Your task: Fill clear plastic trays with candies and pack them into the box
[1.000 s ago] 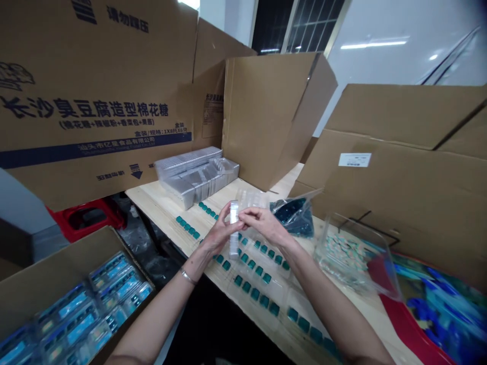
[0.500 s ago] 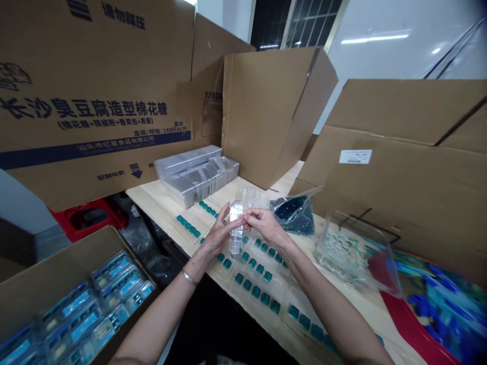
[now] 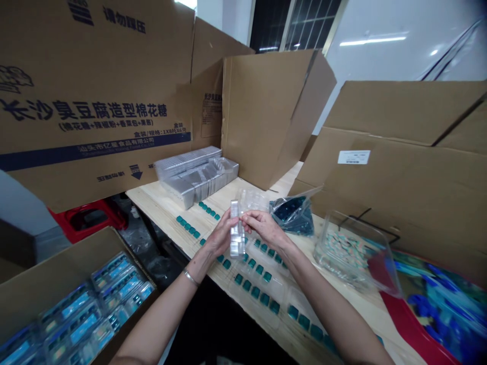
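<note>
Both hands meet over the wooden table (image 3: 160,200) on a stack of clear plastic trays (image 3: 236,230) held on edge. My left hand (image 3: 220,235) grips the stack's left side with fingers curled. Thumb and fingers of my right hand (image 3: 264,226) pinch its upper right edge. Below the hands lie clear trays holding rows of small teal blocks (image 3: 255,284).
A pile of empty clear trays (image 3: 194,175) lies at the table's back. A bag of dark teal pieces (image 3: 294,213) and a clear tub (image 3: 352,251) sit to the right. A carton of packed blue-labelled trays (image 3: 76,314) stands lower left. Large cardboard boxes (image 3: 95,91) wall the table.
The stack has sunk slightly and both hands have closed more tightly round it; my left fingers, spread half a second ago, now curl on its edge.
</note>
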The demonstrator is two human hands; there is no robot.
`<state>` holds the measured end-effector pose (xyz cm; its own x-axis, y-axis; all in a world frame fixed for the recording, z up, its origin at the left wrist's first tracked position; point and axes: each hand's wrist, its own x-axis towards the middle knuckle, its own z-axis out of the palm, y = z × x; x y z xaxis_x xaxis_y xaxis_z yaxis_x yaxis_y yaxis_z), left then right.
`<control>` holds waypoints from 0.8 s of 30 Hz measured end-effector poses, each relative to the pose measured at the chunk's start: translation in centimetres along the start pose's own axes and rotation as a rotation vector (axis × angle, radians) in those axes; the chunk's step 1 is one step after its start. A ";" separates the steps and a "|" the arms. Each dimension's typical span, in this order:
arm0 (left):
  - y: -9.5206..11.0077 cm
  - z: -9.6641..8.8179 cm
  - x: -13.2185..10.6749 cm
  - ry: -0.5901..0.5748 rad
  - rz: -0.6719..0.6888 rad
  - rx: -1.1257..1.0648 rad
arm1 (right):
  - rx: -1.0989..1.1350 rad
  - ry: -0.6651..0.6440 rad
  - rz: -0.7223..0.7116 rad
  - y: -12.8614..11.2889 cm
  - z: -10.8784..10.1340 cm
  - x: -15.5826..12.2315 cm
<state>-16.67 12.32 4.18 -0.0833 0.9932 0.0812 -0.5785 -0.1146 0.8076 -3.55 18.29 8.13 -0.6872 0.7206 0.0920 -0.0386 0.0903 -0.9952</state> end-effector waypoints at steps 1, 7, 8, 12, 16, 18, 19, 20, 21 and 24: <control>0.1 0.0 0.0 -0.021 -0.001 -0.008 | -0.006 0.011 0.008 0.1 0.1 -0.1; -0.3 -0.5 0.3 0.058 0.064 0.069 | -0.057 0.045 -0.034 -0.8 0.4 -0.6; -0.4 -0.6 0.3 0.061 0.067 0.079 | -0.054 0.042 -0.038 -1.0 0.4 -0.7; -0.7 -0.7 0.2 0.034 0.089 0.092 | 0.011 -0.006 -0.034 -0.8 0.2 -0.7; -0.7 -0.8 0.1 0.008 0.082 0.090 | 0.079 -0.048 -0.029 -0.2 0.1 -0.7; -0.7 -0.8 0.1 0.005 0.083 0.091 | 0.080 -0.040 -0.029 0.0 0.2 -0.7; -0.7 -0.8 0.1 0.002 0.086 0.093 | 0.073 -0.035 -0.027 0.0 0.2 -0.7; -0.7 -0.7 0.1 -0.002 0.087 0.094 | 0.064 -0.028 -0.024 0.0 0.2 -0.7; -0.7 -0.7 0.1 -0.008 0.086 0.095 | 0.052 -0.021 -0.020 0.0 0.2 -0.7; -0.7 -0.5 -0.1 -0.017 0.069 0.087 | -0.001 0.009 -0.016 -0.2 0.3 -0.8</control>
<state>-16.64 12.30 3.31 -0.1064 0.9834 0.1472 -0.4996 -0.1809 0.8472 -3.23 17.47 8.21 -0.6796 0.7256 0.1079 -0.0487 0.1021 -0.9936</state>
